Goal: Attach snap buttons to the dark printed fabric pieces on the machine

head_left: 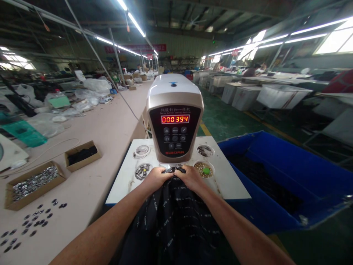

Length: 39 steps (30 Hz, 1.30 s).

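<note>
A dark printed fabric with small white lettering hangs down toward me from the front of a button-fastening machine, whose red display reads 000394. My left hand is closed on the fabric's top edge, just left of the machine's head. On the right side, my right hand pinches the same edge, its thumb close to the left one. Both hands sit right under the head, and the fabric's edge lies at the pressing point. What lies between the fingertips there is partly hidden.
Wells in the white machine table hold metal parts and gold-coloured fasteners. Leftward, a long table carries a box of silver fasteners, a box of dark pieces and scattered round fasteners. A blue bin with dark fabric stands right.
</note>
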Tool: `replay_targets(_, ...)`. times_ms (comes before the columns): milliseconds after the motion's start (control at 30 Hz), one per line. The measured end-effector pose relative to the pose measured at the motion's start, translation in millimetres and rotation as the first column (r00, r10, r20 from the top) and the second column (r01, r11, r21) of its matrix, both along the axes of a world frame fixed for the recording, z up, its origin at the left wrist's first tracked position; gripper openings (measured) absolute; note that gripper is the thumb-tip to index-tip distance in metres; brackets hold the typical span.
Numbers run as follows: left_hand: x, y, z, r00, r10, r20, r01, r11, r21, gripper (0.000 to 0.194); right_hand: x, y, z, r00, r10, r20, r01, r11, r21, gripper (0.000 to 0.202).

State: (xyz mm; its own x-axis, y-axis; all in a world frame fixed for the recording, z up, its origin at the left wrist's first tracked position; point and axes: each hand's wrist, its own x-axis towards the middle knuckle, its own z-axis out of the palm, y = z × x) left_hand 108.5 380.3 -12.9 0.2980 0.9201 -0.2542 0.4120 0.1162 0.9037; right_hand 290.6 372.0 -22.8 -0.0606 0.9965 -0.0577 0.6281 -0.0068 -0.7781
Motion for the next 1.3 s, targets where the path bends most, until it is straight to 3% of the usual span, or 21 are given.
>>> replay_targets(300, -8, 10, -9.4, 0.995, -0.058, 0.075, 0.068, 0.988, -0.141, 0.049, 3, 0, -1.8, 0.999, 0.039, 0.036, -0.038, 0.999, -0.016, 0.031)
replay_targets(467, -14, 15, -12.3, 0.991, -0.096, 0.088, 0.108, 0.984, -0.141, 0.046, 4, -1, -3.5, 0.995, 0.022, 0.097, -0.025, 0.999, 0.03, 0.028)
replay_targets(700, -13, 9, -23.4, 0.999, 0.021, 0.049, -0.022, 1.0, 0.016, 0.05, 1, -4, -11.3, 0.971, -0.039, 0.234, 0.025, 0.998, 0.061, 0.031)
replay_targets(967, -8, -6, -22.9, 0.978, 0.092, -0.188, -0.034, 0.956, 0.292, 0.024, 1, -8, -9.5, 0.931, -0.029, 0.364, 0.008, 0.998, 0.057, 0.032)
replay_targets(1300, -10, -10, -26.2, 0.934, 0.101, -0.342, 0.028, 0.935, 0.352, 0.022, -1, -8, -10.8, 0.912, -0.036, 0.408, 0.013, 0.998, 0.06, 0.028)
